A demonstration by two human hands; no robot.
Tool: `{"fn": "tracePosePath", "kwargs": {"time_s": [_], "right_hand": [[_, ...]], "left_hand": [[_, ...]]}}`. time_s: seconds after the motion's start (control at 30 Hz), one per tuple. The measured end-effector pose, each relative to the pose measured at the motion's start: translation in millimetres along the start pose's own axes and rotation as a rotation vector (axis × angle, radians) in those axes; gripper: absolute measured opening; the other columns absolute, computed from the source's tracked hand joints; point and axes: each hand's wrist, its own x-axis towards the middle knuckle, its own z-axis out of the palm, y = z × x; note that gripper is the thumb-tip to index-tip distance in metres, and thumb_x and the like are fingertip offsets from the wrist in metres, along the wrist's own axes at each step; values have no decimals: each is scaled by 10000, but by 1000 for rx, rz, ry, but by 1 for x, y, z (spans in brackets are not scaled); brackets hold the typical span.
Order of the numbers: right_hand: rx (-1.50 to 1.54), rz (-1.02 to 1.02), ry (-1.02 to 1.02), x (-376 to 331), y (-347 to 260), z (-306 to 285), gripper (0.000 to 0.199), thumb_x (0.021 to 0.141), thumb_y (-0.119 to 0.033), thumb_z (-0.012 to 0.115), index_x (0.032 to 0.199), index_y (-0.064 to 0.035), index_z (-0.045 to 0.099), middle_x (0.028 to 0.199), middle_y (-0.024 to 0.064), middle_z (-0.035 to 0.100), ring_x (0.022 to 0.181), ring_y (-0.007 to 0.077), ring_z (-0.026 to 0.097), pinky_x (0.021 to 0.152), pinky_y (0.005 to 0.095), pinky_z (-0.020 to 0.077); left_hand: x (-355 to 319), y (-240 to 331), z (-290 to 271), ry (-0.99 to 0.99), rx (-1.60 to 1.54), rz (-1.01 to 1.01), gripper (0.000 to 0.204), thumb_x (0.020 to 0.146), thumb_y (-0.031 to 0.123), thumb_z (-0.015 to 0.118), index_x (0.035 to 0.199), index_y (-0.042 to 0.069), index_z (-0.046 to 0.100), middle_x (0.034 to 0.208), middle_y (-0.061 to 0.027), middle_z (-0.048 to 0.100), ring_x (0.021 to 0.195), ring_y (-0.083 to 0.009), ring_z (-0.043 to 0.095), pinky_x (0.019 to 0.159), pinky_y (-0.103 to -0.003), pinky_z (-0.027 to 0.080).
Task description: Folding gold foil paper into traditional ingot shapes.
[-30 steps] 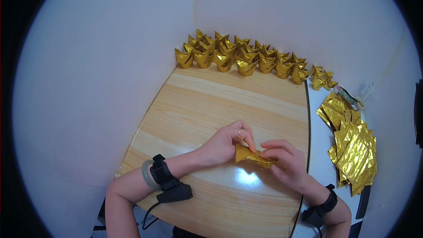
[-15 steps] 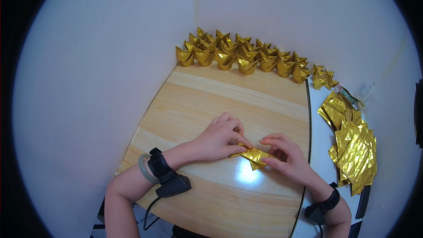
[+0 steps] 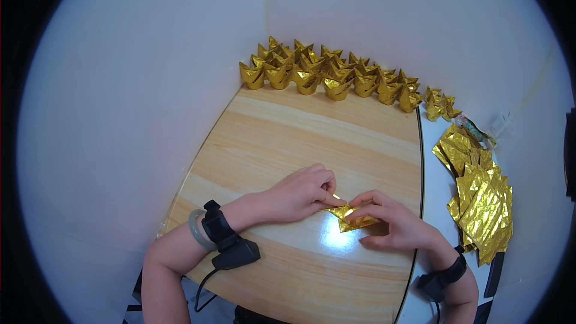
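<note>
Left arm: one pale bangle [image 3: 198,229], one black wrist strap [image 3: 217,228].
Left hand [image 3: 300,192]: curled, fingertips on the left end of one gold foil piece [image 3: 351,223]; whether they pinch, I cannot tell.
Boat-shaped folds [image 3: 307,84]: seven front the cluster along the bench's [image 3: 270,132] far edge; those behind overlap too much to count.
Foil piece: between the bench's middle and right edge, flatter than a second ago, suggesting pressing rather than shaping in the air.
Right hand [image 3: 399,222]: loosely spread, fingers over the foil, thumb now clear.
Gold sheets [image 3: 485,210]: one uncountable overlapping pile beyond the bench's right edge.
</note>
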Motion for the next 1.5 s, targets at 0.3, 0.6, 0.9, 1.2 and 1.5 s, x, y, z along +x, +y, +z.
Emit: {"fn": "tracePosePath", "kwargs": {"time_s": [0.3,0.6,0.9,1.2,1.5], "right_hand": [[-5,2,31,1,14,0,334,754,35,663,1065,-86,662,1018,58,643,997,245,594,860,330,495],[-200,-108,-26,4,8,-7,201,788,-55,701,986,-90,695,966,40,646,942,236,596,804,341,496],[279,314,148,5,7,11,170,858,-119,701,993,-38,637,799,37,640,701,88,599,652,246,488],[87,382,217,17,-6,21,154,849,-91,691,956,-11,614,781,76,646,678,141,620,625,267,491],[-101,148,272,19,-4,24,137,818,-65,685,946,-47,638,835,94,599,708,233,616,635,320,498]], "left_hand": [[-1,-4,-4,24,83,127,288,810,92,675,1068,210,727,923,-12,556,917,-214,502,826,-353,409],[-2,0,-4,-66,-150,57,278,823,53,664,1048,198,737,908,-14,574,876,-211,522,771,-320,438],[0,1,-5,-10,-168,-30,269,778,73,732,1044,115,731,902,-54,612,867,-209,570,745,-307,469],[2,6,-4,50,-270,-110,332,781,71,735,1109,102,697,882,-48,605,818,-176,603,714,-293,488],[6,18,6,119,-190,-268,116,801,108,729,895,42,718,791,-60,627,697,-155,601,626,-268,473]]}}
